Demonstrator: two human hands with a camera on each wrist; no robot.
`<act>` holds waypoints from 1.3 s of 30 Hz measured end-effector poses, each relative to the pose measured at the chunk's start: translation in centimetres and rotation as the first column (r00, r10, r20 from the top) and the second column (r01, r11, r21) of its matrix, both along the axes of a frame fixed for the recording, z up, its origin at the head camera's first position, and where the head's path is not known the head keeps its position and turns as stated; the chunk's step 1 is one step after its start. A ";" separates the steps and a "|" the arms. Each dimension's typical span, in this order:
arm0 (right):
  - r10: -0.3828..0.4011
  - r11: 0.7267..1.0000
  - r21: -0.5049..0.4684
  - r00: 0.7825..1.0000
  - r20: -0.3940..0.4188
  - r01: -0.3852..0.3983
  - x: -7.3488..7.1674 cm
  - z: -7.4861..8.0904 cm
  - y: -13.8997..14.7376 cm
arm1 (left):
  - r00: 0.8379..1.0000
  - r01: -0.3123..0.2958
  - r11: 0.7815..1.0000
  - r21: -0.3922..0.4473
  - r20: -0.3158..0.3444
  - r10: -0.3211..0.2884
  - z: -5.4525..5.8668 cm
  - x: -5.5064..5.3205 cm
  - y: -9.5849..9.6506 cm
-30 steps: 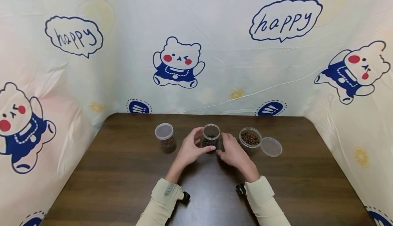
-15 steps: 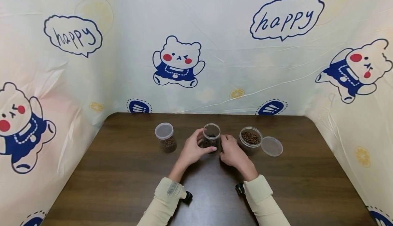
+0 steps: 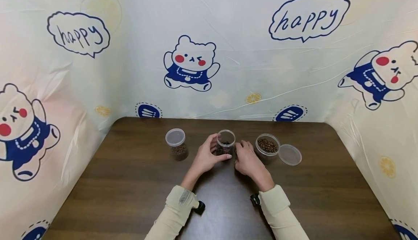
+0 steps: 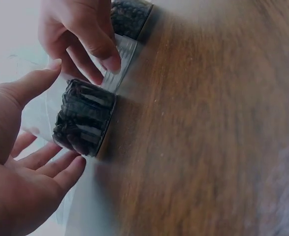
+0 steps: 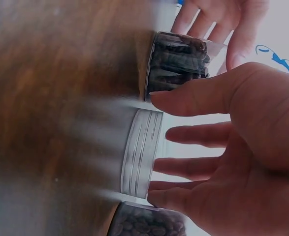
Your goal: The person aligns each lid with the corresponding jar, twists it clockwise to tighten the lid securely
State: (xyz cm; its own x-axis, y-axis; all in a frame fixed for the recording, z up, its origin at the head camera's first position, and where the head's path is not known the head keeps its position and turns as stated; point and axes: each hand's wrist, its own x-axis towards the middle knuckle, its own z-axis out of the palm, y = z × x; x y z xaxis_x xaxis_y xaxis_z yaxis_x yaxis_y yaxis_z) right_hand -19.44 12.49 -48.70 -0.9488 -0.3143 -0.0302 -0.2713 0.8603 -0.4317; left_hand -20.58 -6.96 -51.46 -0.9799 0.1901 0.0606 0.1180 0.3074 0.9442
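Head view: left hand (image 3: 205, 156), grip cupped round the lidless dark-filled jar (image 3: 226, 150) on the worktop (image 3: 130, 182). Right hand (image 3: 249, 162) just beside, fingers about a clear ribbed lid (image 5: 142, 153); can't tell if pinched. I'd brace the jar low, take the lid level by its rim. Printed cloth (image 3: 241, 51) hangs beyond the worktop.

A screened-off booth (image 3: 130, 58), its wider setting unclear: creased pale sheeting (image 3: 235, 80), printed with cartoon bears (image 3: 188, 76), citrus slices (image 3: 253, 98) and speech bubbles (image 3: 309, 17) reading "happy", hangs round three sides of a dark wood-grain bench (image 3: 130, 196).
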 end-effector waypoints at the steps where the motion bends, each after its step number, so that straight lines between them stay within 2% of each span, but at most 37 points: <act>1: -0.005 1.000 0.000 1.000 -0.003 0.005 0.0 0.0 0.0 | 1.000 0.000 1.000 0.000 0.000 0.000 0.0 0.0 0.0; 5: -0.013 1.000 0.001 1.000 -0.011 0.013 0.1 0.0 -0.2 | 1.000 0.006 1.000 0.006 0.003 -0.006 -0.1 -0.1 0.0; 12: -0.026 1.000 0.008 0.999 0.020 0.026 0.2 0.1 -0.4 | 0.999 0.034 0.999 0.003 0.004 -0.034 -0.1 -0.1 0.0; 20: -0.037 0.999 0.038 0.999 -0.033 0.038 0.3 0.3 -0.3 | 0.999 0.039 0.999 0.003 -0.012 -0.039 -0.2 -0.3 -0.2; 23: -0.048 0.998 0.051 0.999 -0.024 0.049 0.2 0.3 -0.3 | 0.999 0.047 0.999 -0.007 -0.022 -0.047 -0.1 -0.3 -0.2; 30: -0.054 0.996 0.065 0.998 -0.010 0.054 0.1 0.6 -0.3 | 0.997 0.054 0.998 -0.036 -0.058 -0.056 0.5 -0.1 -0.6; 39: 0.004 0.998 0.071 1.000 -0.030 -0.002 0.8 1.2 -0.4 | 0.995 0.086 0.995 -0.042 -0.046 -0.088 2.1 0.6 -1.5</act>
